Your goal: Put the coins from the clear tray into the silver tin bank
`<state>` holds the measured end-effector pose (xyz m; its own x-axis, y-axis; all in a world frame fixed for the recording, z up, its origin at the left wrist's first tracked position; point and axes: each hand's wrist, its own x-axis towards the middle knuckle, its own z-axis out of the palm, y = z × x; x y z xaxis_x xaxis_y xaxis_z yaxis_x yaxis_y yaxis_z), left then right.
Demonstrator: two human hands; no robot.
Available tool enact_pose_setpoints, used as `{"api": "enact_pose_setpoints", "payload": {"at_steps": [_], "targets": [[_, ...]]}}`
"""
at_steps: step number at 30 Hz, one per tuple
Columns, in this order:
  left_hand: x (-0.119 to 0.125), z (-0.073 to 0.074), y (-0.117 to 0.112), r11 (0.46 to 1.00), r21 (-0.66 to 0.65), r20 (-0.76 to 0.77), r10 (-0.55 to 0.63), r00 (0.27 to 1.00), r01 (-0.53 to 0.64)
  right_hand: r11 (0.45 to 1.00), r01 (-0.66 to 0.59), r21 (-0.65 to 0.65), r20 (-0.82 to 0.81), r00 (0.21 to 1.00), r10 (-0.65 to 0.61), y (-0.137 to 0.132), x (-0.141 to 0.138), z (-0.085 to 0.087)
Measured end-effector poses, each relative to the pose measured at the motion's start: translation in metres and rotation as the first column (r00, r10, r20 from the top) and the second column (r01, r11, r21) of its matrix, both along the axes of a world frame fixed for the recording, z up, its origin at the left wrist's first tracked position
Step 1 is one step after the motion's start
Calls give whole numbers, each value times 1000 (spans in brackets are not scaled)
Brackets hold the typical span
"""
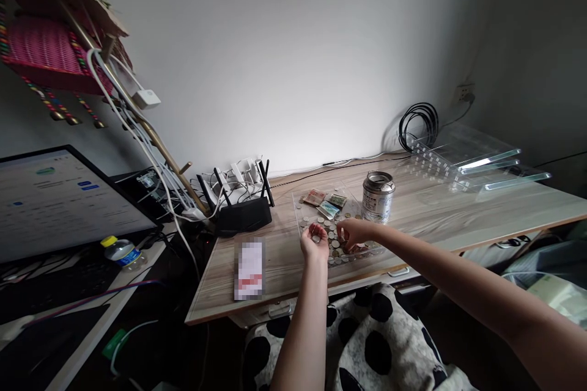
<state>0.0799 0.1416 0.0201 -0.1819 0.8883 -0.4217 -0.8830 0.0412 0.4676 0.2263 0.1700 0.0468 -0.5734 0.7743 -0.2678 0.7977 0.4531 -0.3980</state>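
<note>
Many loose coins [332, 235] lie spread in a shallow clear plastic tray [297, 208] on the wooden desk. Palm up over the tray's left part, my left hand [315, 245] is cupped with curled fingers, and a coin [316, 238] shows in it. My right hand [356, 233] reaches down among the coins on the right, fingers bent and drawn together; what lies between the fingertips is hidden. Folded banknotes [328, 209] rest at the back of the tray. Just beyond my right hand stands a round metal tin [378, 197] with a printed label.
A black router [244, 216] with antennas and a blurred-out phone-shaped item [250, 270] are to the left. Clear acrylic shelves [477, 159] and a coiled black cable [418, 125] sit at the back right. A monitor [55, 201] and a plastic bottle [123, 253] occupy the far left.
</note>
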Motion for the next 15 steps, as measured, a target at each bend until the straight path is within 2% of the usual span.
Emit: {"api": "enact_pose_setpoints", "payload": {"at_steps": [3, 6, 11, 15], "targets": [[0, 1, 0, 1000, -2, -8, -13, 1000, 13, 999, 37, 34, 52, 998, -38, -4, -5, 5], [1, 2, 0, 1000, -16, 34, -17, 999, 18, 1000, -5, -1, 123, 992, 5, -7, -9, 7], [2, 2, 1, 999, -28, 34, -19, 999, 20, 995, 9, 98, 69, 998, -16, -5, -6, 2], [2, 2, 0, 1000, -21, 11, -22, 1000, 23, 999, 32, 33, 99, 994, -35, -4, -5, 0]]}}
